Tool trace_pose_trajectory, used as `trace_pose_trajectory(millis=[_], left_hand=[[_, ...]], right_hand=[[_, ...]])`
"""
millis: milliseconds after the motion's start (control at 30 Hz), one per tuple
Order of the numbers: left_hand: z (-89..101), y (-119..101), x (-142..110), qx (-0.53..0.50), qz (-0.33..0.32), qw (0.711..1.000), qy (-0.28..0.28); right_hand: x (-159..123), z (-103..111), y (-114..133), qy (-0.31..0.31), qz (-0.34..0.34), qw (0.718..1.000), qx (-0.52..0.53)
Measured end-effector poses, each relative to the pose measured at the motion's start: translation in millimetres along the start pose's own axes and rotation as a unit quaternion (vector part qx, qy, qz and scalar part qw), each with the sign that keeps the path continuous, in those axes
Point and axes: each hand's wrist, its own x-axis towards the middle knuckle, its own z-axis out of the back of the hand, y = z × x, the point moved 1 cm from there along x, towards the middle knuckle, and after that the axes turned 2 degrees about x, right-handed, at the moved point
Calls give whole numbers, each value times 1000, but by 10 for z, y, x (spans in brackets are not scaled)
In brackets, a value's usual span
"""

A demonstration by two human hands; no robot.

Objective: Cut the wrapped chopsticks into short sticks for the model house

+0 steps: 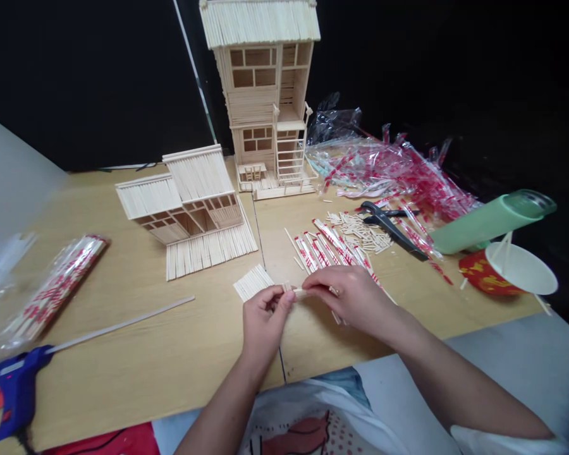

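Observation:
Near the table's front edge, my left hand [264,323] is closed, pinching short wooden stick pieces [299,294] between thumb and fingers. The fingertips of my right hand [358,300] meet the other end of these pieces, and the two hands almost touch. How the pieces are joined is too small to tell. Just behind my left hand lies a flat panel of sticks [251,282] laid side by side. Paper-wrapped chopsticks [334,243] lie behind my right hand, with a heap of short cut sticks [360,230] and dark-handled cutters [393,230] beyond.
A tall stick house [253,101] and a lower stick house [201,208] stand behind. A blue glue gun [16,385] with a long glue stick and bagged chopsticks [59,287] lie left. At right are plastic wrappers [389,158], a green bottle [483,221] and a paper bowl [488,272].

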Motion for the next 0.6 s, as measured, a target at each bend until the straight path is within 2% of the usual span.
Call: trace_pose_trajectory(millis=[100, 200, 300, 367, 433, 600], left_hand=[[-9, -15, 0, 3, -1, 1000, 13], [-31, -29, 0, -14, 3, 999, 44], [-48, -22, -1, -35, 5, 997, 62], [-49, -3, -3, -27, -5, 998, 63], [-43, 20, -8, 6, -29, 998, 56], [-27, 52, -31, 124, -105, 986, 36]], right_hand=[[2, 38, 33, -14, 16, 1000, 8], [11, 29, 38, -32, -38, 993, 109], [19, -58, -4, -46, -137, 951, 275], [19, -136, -36, -45, -174, 923, 341], [15, -200, -60, -49, -191, 916, 348], [-1, -220, -69, -40, -196, 940, 276]])
